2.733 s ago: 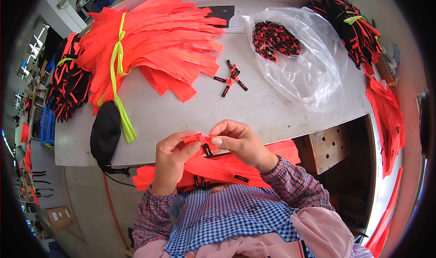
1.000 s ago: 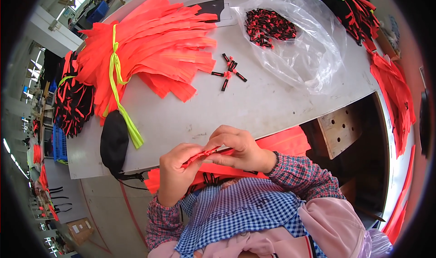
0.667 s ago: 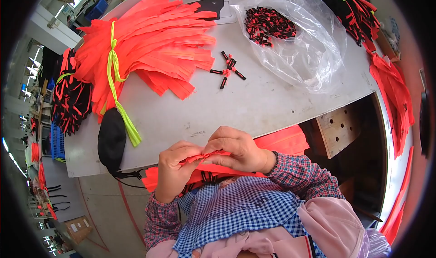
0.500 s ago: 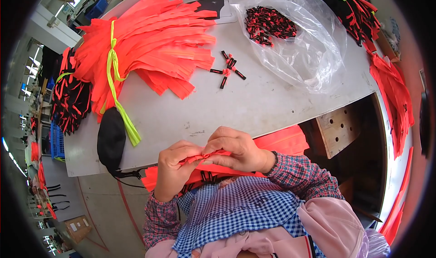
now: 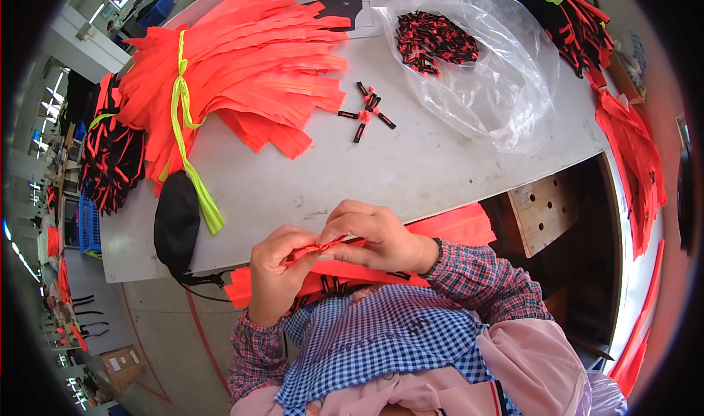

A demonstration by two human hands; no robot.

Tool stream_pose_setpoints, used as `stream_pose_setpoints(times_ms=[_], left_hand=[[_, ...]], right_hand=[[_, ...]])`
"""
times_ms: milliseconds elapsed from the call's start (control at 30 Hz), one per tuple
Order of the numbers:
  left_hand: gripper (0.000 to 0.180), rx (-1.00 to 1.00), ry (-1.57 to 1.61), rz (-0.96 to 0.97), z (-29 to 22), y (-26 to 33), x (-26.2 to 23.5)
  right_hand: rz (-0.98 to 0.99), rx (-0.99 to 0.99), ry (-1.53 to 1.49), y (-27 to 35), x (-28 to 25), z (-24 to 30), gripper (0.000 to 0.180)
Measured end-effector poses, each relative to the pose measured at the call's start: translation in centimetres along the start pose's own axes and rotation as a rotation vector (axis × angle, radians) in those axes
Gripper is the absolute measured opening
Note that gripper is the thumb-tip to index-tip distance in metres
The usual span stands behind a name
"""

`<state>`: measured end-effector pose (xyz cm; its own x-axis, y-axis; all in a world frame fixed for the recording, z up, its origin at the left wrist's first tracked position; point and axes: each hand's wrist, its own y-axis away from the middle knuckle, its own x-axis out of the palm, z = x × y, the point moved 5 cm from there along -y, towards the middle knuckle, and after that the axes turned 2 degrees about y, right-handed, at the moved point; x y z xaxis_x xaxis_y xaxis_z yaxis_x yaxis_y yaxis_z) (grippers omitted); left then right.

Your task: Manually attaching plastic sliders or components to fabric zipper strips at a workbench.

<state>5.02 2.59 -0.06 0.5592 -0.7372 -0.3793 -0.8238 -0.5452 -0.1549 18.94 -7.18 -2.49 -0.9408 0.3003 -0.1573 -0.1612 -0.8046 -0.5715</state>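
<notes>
Above my lap, at the near table edge, my left hand (image 5: 275,271) and my right hand (image 5: 375,234) are close together, both with fingers pinched. Between them is a bunched piece of orange-red fabric strip (image 5: 312,250); a small dark bit shows at my right fingertips, too covered to make out. More orange-red strips (image 5: 460,225) lie across my lap under the wrists, with several small black tabs (image 5: 334,284) on them. On the table beyond, a few loose black-and-red tabs (image 5: 367,114) sit in a small cluster.
A large orange-red strip bundle (image 5: 249,79), tied with a yellow band (image 5: 182,97), covers the table's far left. A black pouch (image 5: 177,214) hangs over the left edge. At the back right lies a clear plastic bag (image 5: 506,86) of tabs. An open compartment (image 5: 579,247) is at right.
My fingers have shifted slightly on the fabric, and a dark bit now shows at the right fingertips. Both hands have moved a little to the left.
</notes>
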Motion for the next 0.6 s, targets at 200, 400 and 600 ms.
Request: stream_pose_setpoints(times_ms=[200, 400, 600], left_hand=[[0.013, 0.029, -0.055, 0.023, -0.5, 0.2, -0.2], [0.014, -0.016, -0.009, 0.05, 0.4, -0.3, 0.5], [0.015, -0.101, 0.259, 0.041, 0.1, -0.5, 0.0]], right_hand=[[0.013, 0.021, -0.074, -0.3, 0.3, -0.2, 0.016], [0.04, 0.149, -0.16, -0.1, 0.0, -1.1, 0.018], [0.012, 0.224, -0.246, -0.8, -0.6, -1.2, 0.015]])
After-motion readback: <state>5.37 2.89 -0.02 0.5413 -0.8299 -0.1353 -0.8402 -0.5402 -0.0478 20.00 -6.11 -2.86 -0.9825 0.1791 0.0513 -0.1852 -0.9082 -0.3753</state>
